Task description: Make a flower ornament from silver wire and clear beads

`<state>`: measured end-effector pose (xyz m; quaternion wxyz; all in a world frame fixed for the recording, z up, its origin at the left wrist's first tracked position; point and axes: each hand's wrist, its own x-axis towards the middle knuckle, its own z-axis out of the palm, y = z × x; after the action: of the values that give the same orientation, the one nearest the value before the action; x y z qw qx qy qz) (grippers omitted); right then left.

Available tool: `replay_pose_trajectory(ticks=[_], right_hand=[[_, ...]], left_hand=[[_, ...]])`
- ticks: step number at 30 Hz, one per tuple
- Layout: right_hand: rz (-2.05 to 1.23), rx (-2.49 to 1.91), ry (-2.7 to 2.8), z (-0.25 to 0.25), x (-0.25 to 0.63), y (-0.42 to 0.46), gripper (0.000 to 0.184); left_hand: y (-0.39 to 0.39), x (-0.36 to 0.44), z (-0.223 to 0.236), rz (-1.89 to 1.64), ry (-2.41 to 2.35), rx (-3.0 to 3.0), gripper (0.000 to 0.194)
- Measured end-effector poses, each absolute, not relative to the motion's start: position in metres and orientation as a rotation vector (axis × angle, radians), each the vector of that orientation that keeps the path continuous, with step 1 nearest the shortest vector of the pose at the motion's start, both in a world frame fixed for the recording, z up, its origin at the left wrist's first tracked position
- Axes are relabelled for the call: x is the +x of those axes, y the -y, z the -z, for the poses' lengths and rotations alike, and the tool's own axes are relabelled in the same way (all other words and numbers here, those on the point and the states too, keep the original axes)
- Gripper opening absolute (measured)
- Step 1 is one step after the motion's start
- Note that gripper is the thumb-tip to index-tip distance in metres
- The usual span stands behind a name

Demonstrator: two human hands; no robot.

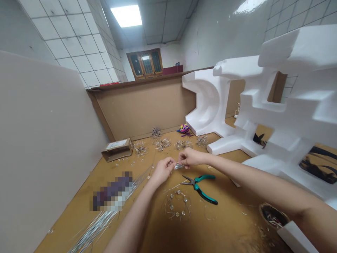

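My left hand [163, 169] and my right hand [191, 157] meet above the work surface, pinching a small transparent bead piece on wire [179, 166] between their fingers. Just below them lie needle-nose pliers with teal handles [198, 186], untouched. Nearer me, a ring of beads on wire [176, 205] rests on the brown cardboard-covered bench [226, 225]. Further out stand several beaded wire clusters [162, 144]. A bundle of long silver wires [97, 225] runs along the left side, partly covered by a pixelated patch [112, 191].
White foam blocks [284, 105] rise along the right. A low board wall [50, 140] stands at the left, a cardboard wall [142, 105] at the far end. A small cardboard box [117, 149], a colourful toy [184, 129] and a round basket [272, 216] sit on the bench.
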<state>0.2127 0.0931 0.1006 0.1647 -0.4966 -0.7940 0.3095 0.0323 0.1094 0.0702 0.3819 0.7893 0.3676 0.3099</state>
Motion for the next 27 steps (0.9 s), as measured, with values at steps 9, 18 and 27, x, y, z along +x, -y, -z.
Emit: replay_pose_trajectory(ticks=[9, 18, 27], right_hand=[[-1.199, -1.157, 1.936, -0.116, 0.217, -0.083, 0.031], [-1.068, -1.225, 1.903, -0.124, 0.218, -0.071, 0.015], [-1.037, -1.226, 1.701, -0.111, 0.201, -0.064, 0.019]], left_hand=[[-0.096, 0.031, -0.094, -0.932, -0.779, 1.600, 0.029], [-0.088, 0.031, -0.099, -0.866, -0.708, 1.525, 0.026], [-0.084, 0.029, -0.096, -0.935, -0.678, 1.533, 0.023]])
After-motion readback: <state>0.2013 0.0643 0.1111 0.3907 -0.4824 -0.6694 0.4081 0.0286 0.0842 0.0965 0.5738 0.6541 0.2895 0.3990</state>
